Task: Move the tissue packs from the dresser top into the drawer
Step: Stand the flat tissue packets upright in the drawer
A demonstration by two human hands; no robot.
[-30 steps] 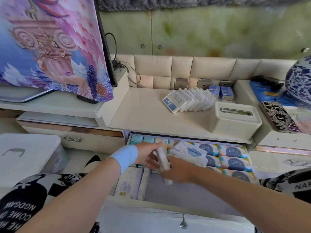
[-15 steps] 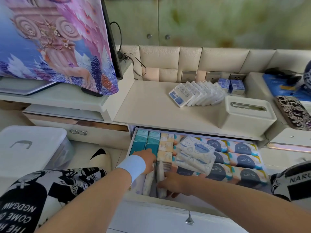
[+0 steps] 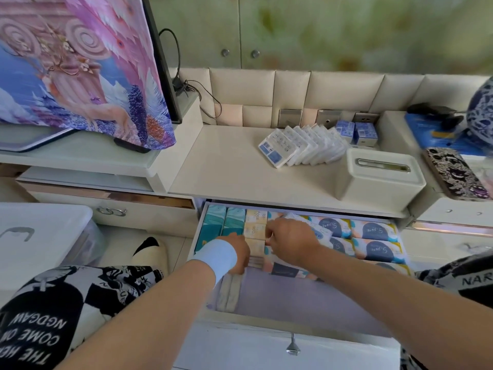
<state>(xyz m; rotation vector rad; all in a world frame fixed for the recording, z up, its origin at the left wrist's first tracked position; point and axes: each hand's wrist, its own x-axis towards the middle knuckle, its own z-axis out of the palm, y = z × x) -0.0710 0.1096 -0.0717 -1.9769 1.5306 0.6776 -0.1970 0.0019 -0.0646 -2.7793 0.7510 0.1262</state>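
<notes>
A leaning row of white tissue packs lies on the dresser top. Below it the drawer is pulled out and holds rows of teal, yellow and dark-blue printed packs. My right hand is in the drawer, with curled fingers on a white-and-blue tissue pack lying over the printed ones. My left hand, with a light-blue wristband, reaches down beside the yellow packs, just above some upright pale packs. Its fingers are hidden.
A white tissue box and two small blue boxes stand at the right of the dresser top. A cloth-covered screen stands on the raised left shelf. A patterned phone lies at far right. A white lidded bin is lower left.
My right hand has moved up from the drawer's front onto the white packs in the middle. My left hand stays by the upright packs. The view has tilted slightly.
</notes>
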